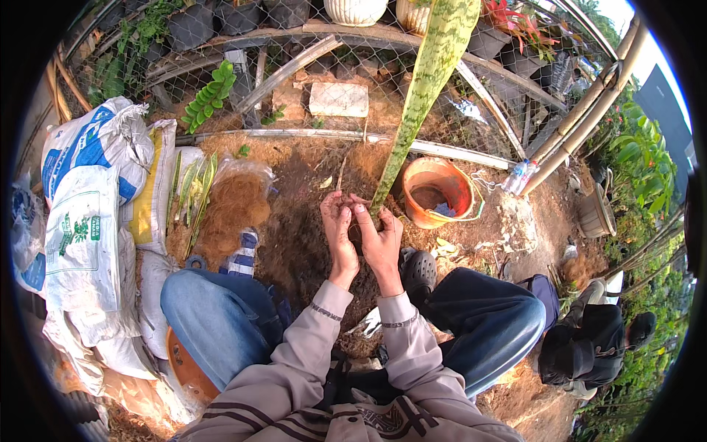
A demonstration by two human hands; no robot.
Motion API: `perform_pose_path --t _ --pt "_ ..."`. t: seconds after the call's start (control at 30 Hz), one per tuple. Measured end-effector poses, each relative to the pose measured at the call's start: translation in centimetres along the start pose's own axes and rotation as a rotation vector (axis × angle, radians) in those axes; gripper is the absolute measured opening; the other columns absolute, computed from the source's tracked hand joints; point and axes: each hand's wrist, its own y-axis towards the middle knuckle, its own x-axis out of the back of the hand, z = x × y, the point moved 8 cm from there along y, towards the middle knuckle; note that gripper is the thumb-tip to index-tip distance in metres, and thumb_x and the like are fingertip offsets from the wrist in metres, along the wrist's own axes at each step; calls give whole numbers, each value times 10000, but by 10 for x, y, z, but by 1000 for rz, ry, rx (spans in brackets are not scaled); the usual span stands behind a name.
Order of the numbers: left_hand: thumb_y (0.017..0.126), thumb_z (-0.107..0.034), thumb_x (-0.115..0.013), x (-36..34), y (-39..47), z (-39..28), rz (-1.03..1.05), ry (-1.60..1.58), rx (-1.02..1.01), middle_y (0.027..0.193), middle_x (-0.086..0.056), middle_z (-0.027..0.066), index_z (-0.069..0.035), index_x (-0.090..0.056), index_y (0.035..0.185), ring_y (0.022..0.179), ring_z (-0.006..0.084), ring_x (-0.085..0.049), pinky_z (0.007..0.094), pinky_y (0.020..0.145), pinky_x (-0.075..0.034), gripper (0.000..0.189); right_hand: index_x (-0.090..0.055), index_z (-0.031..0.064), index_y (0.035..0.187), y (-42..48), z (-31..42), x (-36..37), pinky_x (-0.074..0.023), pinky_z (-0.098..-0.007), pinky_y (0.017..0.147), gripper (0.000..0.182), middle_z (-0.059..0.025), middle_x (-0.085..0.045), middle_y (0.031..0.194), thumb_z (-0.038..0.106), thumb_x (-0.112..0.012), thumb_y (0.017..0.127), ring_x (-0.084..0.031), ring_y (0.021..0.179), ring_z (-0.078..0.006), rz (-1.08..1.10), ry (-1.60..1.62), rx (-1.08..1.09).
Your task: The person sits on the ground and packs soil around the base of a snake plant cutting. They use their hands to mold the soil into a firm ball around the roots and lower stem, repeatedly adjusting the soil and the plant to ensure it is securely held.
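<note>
A tall mottled green snake plant leaf (420,88) rises from my right hand (381,237), whose thumb and fingers close around its lower end. My left hand (340,235) is right beside it, fingers curled and their tips meeting those of the right hand. Soil coats the fingers of both hands. Whatever lies between the left fingertips is mostly hidden. A thin brown stalk (342,172) shows just beyond the left hand; whether it is held I cannot tell. Dark soil (293,221) spreads on the ground below and around the hands.
An orange bucket (441,193) stands right of the leaf. Leftward are a pile of brown fibre (235,204), cut snake plant leaves (201,193) and stacked sacks (83,237). A wire-mesh fence (309,61) crosses ahead. Another person (585,345) is at the right, near plastic bottles (519,177).
</note>
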Motion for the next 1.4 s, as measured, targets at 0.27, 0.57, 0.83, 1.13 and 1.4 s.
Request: perform_pose_path --t 0.27,0.57,0.83,1.13,1.4 --pt "1057 -378 -459 1 -7 34 28 -53 144 1121 -569 59 -43 -560 1194 1102 162 -533 335 1006 -402 376 -676 -33 855 -1 13 20 -480 -396 683 169 -192 -670 816 126 -691 910 -648 755 -293 -291 -359 133" --pt "1067 -251 -478 7 1 22 -44 -56 209 1225 -568 62 -94 -436 1330 1133 153 -563 314 986 -462 309 -692 -19 1044 11 15 -8 -505 -351 824 247 -137 -699 928 177 -715 897 -661 905 -212 145 -281 160" --pt "1059 -207 -505 23 10 40 -16 -210 267 1169 -611 65 -92 -501 1219 1059 168 -602 325 955 -490 197 -693 -2 1067 4 5 -17 -532 -369 812 189 -177 -724 982 120 -640 933 -712 910 -296 94 -143 74" --pt "1066 -377 -464 4 -4 38 10 -194 229 1124 -612 46 -23 -572 1197 1047 150 -573 317 970 -442 393 -662 -32 925 4 -33 10 -484 -273 667 263 -44 -688 821 206 -597 1017 -591 744 -93 -36 132 -134" --pt "883 -301 -664 -45 -17 -23 339 769 -394 1350 -500 204 -13 -472 1345 1276 371 -472 469 1067 -350 577 -584 31 814 13 -57 39 -497 -273 625 298 -50 -615 760 245 -596 1022 -601 673 -142 -96 553 -349"
